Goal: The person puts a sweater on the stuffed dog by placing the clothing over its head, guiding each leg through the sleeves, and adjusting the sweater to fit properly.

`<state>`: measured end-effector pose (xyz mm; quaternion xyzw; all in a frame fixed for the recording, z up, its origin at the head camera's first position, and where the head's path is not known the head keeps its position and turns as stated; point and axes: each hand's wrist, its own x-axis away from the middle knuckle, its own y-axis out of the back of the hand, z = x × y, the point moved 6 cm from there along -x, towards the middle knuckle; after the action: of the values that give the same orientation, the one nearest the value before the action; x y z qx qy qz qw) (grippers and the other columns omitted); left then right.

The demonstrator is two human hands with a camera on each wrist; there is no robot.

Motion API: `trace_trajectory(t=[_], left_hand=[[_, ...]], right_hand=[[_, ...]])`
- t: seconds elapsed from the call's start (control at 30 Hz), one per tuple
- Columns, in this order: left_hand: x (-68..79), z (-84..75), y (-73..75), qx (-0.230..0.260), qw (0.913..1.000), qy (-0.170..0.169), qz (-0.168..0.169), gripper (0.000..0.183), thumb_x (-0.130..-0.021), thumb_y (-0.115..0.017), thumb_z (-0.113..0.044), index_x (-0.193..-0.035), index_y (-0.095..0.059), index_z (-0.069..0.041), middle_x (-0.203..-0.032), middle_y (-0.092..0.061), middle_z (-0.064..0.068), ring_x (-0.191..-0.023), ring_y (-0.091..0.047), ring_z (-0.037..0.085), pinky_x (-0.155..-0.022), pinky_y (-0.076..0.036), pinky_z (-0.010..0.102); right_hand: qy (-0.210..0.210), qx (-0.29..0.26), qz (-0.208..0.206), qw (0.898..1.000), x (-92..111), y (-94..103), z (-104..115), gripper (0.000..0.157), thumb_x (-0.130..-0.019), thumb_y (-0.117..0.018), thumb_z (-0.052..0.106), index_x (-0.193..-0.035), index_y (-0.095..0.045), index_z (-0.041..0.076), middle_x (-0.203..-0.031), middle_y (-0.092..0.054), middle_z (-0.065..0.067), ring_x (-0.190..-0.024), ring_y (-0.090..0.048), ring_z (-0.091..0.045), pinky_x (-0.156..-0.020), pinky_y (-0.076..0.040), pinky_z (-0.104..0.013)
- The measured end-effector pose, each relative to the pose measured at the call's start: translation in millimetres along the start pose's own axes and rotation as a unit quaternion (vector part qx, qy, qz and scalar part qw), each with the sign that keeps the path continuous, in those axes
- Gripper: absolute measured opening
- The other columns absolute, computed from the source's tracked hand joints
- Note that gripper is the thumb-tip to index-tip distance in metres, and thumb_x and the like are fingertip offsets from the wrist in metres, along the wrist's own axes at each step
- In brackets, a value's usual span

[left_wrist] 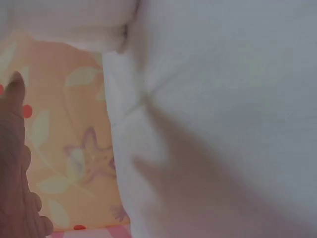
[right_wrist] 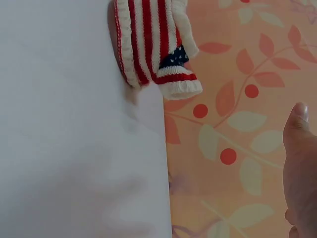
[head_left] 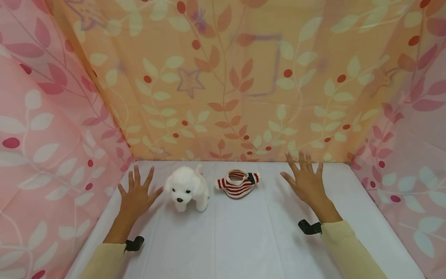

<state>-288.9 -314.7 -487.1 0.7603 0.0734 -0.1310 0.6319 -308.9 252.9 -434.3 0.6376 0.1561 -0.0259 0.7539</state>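
A white plush dog [head_left: 186,188] stands on the white table, facing the front. To its right lies a small knitted sweater [head_left: 238,184] with red and cream stripes and a dark blue starred patch, its neck opening upward. My left hand [head_left: 137,195], fingers spread, hovers over the table left of the dog; its thumb comes close to the dog's head. On the other side, my right hand [head_left: 306,182] is spread over the table, well to the right of the sweater. Neither hand holds anything. In the right wrist view the sweater [right_wrist: 153,44] appears beyond the thumb.
The white table [head_left: 223,240] runs up to an orange leaf-patterned curtain [head_left: 223,77] at the back. Pink patterned curtains [head_left: 52,135] close in both sides. A small black camera [head_left: 135,243] sits on each wrist, below the hand.
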Motion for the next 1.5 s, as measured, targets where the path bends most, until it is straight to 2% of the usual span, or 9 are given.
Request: trace_trajectory(t=[0.13, 0.3, 0.53, 0.63, 0.73, 0.9, 1.13, 1.3, 1.5], left_hand=[[15.2, -5.2, 2.2, 0.002, 1.0, -0.003, 0.003, 0.092, -0.095, -0.058, -0.063, -0.164, -0.011, -0.026, -0.164, -0.001, 0.033, -0.147, -0.013, 0.056, -0.101, -0.009, 0.086], [33.9, -16.1, 5.4, 0.017, 0.9996, -0.005, 0.021, 0.088, -0.096, -0.064, -0.05, -0.164, -0.016, -0.02, -0.161, -0.012, 0.036, -0.145, -0.021, 0.055, -0.103, -0.02, 0.08], [59.1, -34.5, 6.1, 0.002, 0.9996, -0.023, 0.014, 0.066, -0.095, -0.07, -0.038, -0.149, -0.048, -0.006, -0.147, -0.04, 0.038, -0.134, -0.041, 0.053, -0.097, -0.04, 0.071], [69.7, -46.0, 4.1, 0.013, 0.9994, -0.019, 0.026, 0.051, -0.096, -0.069, -0.037, -0.137, -0.062, -0.007, -0.137, -0.054, 0.031, -0.123, -0.054, 0.048, -0.089, -0.048, 0.065], [80.2, -60.1, -1.7, 0.061, 0.9962, 0.0, 0.062, 0.04, -0.098, -0.067, -0.038, -0.129, -0.069, -0.014, -0.134, -0.062, 0.017, -0.117, -0.061, 0.04, -0.086, -0.052, 0.06], [93.8, -88.4, -6.1, 0.138, 0.9864, 0.011, 0.089, 0.03, -0.098, -0.069, -0.037, -0.124, -0.072, -0.023, -0.131, -0.066, -0.005, -0.117, -0.065, 0.024, -0.088, -0.054, 0.049], [94.6, -141.7, -4.8, 0.201, 0.9747, -0.041, 0.09, 0.028, -0.097, -0.069, -0.036, -0.122, -0.072, -0.025, -0.126, -0.067, -0.014, -0.117, -0.065, 0.015, -0.091, -0.054, 0.044], [88.3, -171.3, -7.7, 0.233, 0.9667, -0.076, 0.075, 0.033, -0.097, -0.07, -0.033, -0.129, -0.069, -0.025, -0.131, -0.066, -0.007, -0.124, -0.061, 0.017, -0.097, -0.052, 0.045], [75.3, -200.2, -16.2, 0.262, 0.9567, -0.106, 0.068, 0.04, -0.097, -0.071, -0.029, -0.136, -0.064, -0.023, -0.142, -0.059, 0.003, -0.128, -0.059, 0.023, -0.097, -0.052, 0.047]], right_hand=[[0.008, -0.03, 0.004, 1.0, 3.4, -4.0, 6.3, 0.077, -0.103, -0.038, 0.064, -0.164, -0.009, 0.028, -0.165, -0.012, -0.027, -0.153, -0.005, -0.046, -0.109, 0.013, -0.074], [0.023, -0.058, -0.01, 0.998, 8.2, -7.1, 13.1, 0.072, -0.105, -0.043, 0.055, -0.164, -0.018, 0.022, -0.161, -0.027, -0.027, -0.146, -0.029, -0.047, -0.112, -0.005, -0.075], [0.036, -0.118, -0.027, 0.992, 13.4, -10.1, 21.7, 0.065, -0.106, -0.05, 0.045, -0.158, -0.034, 0.01, -0.153, -0.045, -0.021, -0.138, -0.044, -0.045, -0.113, -0.023, -0.067], [0.035, -0.14, -0.032, 0.989, 15.9, -10.4, 23.3, 0.061, -0.106, -0.05, 0.043, -0.156, -0.039, 0.009, -0.149, -0.05, -0.021, -0.132, -0.051, -0.045, -0.108, -0.034, -0.065], [0.027, -0.156, -0.03, 0.987, 19.1, -12.8, 23.1, 0.058, -0.106, -0.052, 0.041, -0.154, -0.043, 0.01, -0.139, -0.059, -0.022, -0.121, -0.059, -0.045, -0.098, -0.043, -0.064], [0.011, -0.181, -0.013, 0.983, 22.1, -16.8, 25.9, 0.054, -0.106, -0.053, 0.041, -0.15, -0.05, 0.01, -0.126, -0.067, -0.023, -0.109, -0.065, -0.041, -0.089, -0.048, -0.061], [0.009, -0.205, -0.014, 0.979, 20.7, -15.5, 33.2, 0.046, -0.105, -0.056, 0.035, -0.144, -0.057, 0.009, -0.123, -0.07, -0.018, -0.109, -0.066, -0.039, -0.086, -0.052, -0.056], [0.015, -0.223, -0.024, 0.974, 17.8, -17.1, 39.1, 0.043, -0.105, -0.056, 0.034, -0.14, -0.061, 0.01, -0.121, -0.072, -0.013, -0.106, -0.067, -0.035, -0.082, -0.054, -0.052], [0.013, -0.252, -0.022, 0.967, 16.6, -21.9, 44.2, 0.039, -0.103, -0.06, 0.029, -0.137, -0.063, 0.009, -0.122, -0.072, -0.01, -0.108, -0.068, -0.031, -0.087, -0.055, -0.052]])
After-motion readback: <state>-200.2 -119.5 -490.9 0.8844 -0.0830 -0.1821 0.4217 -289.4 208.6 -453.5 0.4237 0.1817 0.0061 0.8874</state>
